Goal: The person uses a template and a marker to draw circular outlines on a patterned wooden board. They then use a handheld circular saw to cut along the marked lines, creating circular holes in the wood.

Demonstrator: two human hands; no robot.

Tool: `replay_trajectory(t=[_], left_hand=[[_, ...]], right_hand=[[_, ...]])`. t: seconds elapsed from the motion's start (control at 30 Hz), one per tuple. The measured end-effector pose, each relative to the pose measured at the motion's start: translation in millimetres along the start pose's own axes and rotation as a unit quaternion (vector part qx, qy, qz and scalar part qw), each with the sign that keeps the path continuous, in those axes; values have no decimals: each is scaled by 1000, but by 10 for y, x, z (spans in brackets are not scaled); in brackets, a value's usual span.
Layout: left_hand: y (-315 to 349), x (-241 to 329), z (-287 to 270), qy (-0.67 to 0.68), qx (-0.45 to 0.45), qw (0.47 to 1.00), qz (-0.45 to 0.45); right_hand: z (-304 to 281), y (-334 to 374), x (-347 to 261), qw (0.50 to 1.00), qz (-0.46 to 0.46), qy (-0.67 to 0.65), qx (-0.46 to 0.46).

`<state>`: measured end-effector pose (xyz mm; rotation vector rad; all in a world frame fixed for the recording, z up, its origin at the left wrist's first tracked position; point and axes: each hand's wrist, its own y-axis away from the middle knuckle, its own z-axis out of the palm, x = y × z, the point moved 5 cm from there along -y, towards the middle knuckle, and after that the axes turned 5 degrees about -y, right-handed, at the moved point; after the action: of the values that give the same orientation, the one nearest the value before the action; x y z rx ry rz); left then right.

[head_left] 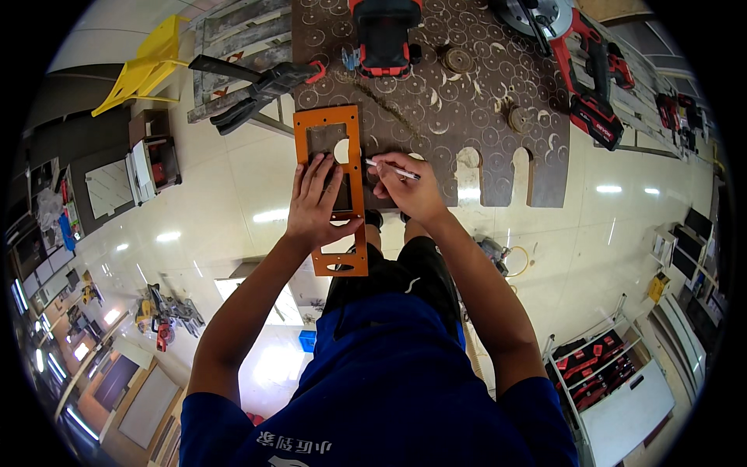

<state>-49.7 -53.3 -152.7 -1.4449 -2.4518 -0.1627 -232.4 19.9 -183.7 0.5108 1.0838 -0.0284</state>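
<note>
An orange rectangular template (356, 183) with cut-out windows and small holes lies along the left part of a dark brown board (478, 101). Its lower end juts past the board's near edge toward me. My left hand (315, 204) rests flat on the template, fingers stretched out and thumb on its right side. In my right hand (412, 191) is a slim white pen (398, 170), pinched in the fingers just right of the template. The pen's tip points left at the template's right edge. Round ring marks cover the board, and rounded slots open along its near right edge.
A red and black power tool (385, 47) stands at the board's far side. At far right lies a red cordless circular saw (587, 70). Small round wooden pieces (457, 60) sit on the board. Left are a black clamp-like tool (261, 93) and a yellow chair (148, 66).
</note>
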Motion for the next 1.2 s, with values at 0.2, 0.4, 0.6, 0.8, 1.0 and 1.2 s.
replay_trajectory(t=[0.2, 0.4, 0.6, 0.8, 1.0, 1.2], left_hand=[[2, 7, -4, 3, 9, 1000, 5], [-15, 16, -5, 1, 1, 1000, -3], [-6, 9, -24, 7, 6, 1000, -4], [2, 12, -20, 7, 3, 1000, -3], [14, 1, 0, 4, 2, 1000, 4], [1, 11, -10, 5, 7, 1000, 8]], right_hand=[[8, 68, -12, 999, 8, 43, -9], [37, 7, -26, 999, -27, 32, 3], [48, 260, -17, 980, -109, 161, -40], [29, 88, -10, 997, -35, 68, -5], [31, 31, -37, 999, -35, 34, 0], [21, 85, -26, 991, -79, 111, -18]])
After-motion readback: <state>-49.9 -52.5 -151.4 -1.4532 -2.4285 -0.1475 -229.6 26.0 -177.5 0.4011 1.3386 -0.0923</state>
